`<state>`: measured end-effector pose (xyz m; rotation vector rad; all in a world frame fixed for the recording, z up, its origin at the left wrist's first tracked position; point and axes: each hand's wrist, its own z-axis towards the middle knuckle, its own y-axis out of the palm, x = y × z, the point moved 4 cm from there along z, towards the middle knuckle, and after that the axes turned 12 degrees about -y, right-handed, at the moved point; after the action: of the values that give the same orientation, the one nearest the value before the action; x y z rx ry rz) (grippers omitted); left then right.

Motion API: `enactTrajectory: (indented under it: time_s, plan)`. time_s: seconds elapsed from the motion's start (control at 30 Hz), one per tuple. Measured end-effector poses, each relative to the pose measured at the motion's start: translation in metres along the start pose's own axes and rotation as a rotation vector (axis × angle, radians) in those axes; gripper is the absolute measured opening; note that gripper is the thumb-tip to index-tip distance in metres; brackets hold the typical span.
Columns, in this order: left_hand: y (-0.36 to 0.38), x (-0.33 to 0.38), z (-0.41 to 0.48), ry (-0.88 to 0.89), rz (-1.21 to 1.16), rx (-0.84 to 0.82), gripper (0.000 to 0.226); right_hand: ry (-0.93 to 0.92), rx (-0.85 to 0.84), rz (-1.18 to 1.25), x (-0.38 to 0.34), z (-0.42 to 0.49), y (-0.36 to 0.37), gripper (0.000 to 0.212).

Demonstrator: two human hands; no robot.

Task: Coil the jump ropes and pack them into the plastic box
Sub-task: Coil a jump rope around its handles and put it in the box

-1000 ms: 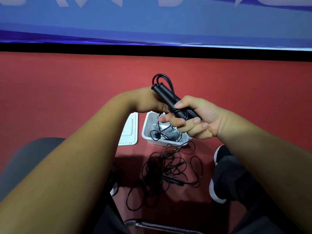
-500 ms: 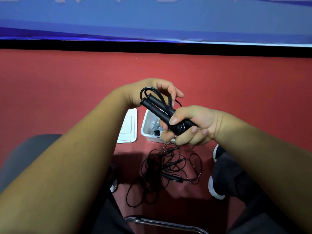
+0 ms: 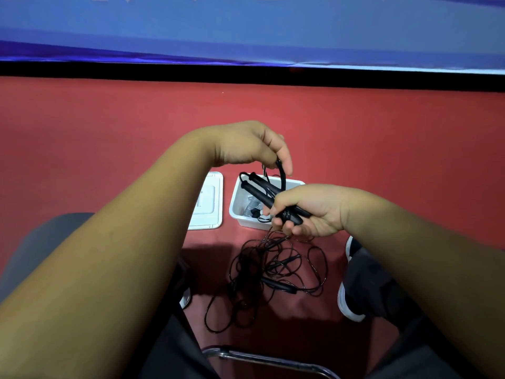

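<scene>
Black jump rope (image 3: 255,188) mid-coil, held above the plastic box (image 3: 235,206).
Both stiff handles (image 3: 269,201) sit clamped in the right hand (image 3: 311,212); the left hand (image 3: 246,144) pinches the cord, judged light and limp. The handles offer the surest hold.

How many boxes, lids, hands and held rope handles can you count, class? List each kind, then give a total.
box: 1
lid: 1
hands: 2 (left hand, right hand)
held handles: 2
Total: 6
</scene>
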<state>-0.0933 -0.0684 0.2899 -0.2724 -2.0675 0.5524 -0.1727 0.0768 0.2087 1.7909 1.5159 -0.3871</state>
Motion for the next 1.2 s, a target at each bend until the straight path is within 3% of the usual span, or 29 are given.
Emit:
enactTrajectory:
  time_s: [0.23, 0.33, 0.43, 0.5, 0.57, 0.67, 0.77, 1.0, 1.2]
  plan:
    - [-0.01, 0.003, -0.002, -0.075, 0.17, 0.13, 0.041, -0.116, 0.233, 0.182, -0.01, 0.015, -0.025, 0.011]
    - [-0.015, -0.005, 0.005, -0.167, 0.483, 0.322, 0.043, -0.24, 0.285, 0.202, -0.023, 0.016, -0.032, 0.012]
    - [-0.017, -0.013, 0.004, -0.327, 0.634, 0.482, 0.025, -0.339, 0.275, 0.275, -0.035, 0.015, -0.029, 0.012]
    - [-0.015, -0.015, 0.003, -0.374, 0.584, 0.52, 0.027, -0.4, 0.262, 0.332, -0.043, 0.01, -0.026, 0.019]
    - [-0.011, -0.012, 0.005, -0.364, 0.467, 0.534, 0.031, -0.456, 0.27, 0.375, -0.051, 0.006, -0.025, 0.044]
    - [-0.005, -0.009, 0.009, -0.284, -0.002, 0.511, 0.033, -0.496, 0.284, 0.442, -0.063, 0.001, -0.029, 0.077]
    - [-0.006, -0.009, 0.01, -0.176, -0.37, 0.463, 0.025, -0.519, 0.309, 0.493, -0.069, -0.003, -0.036, 0.082]
    - [-0.019, 0.004, 0.004, 0.062, -0.374, 0.376, 0.029, -0.554, 0.357, 0.537, -0.075, -0.009, -0.049, 0.061]
    - [-0.028, 0.009, -0.009, 0.034, -0.114, 0.394, 0.016, -0.581, 0.389, 0.447, -0.088, -0.024, -0.051, 0.053]
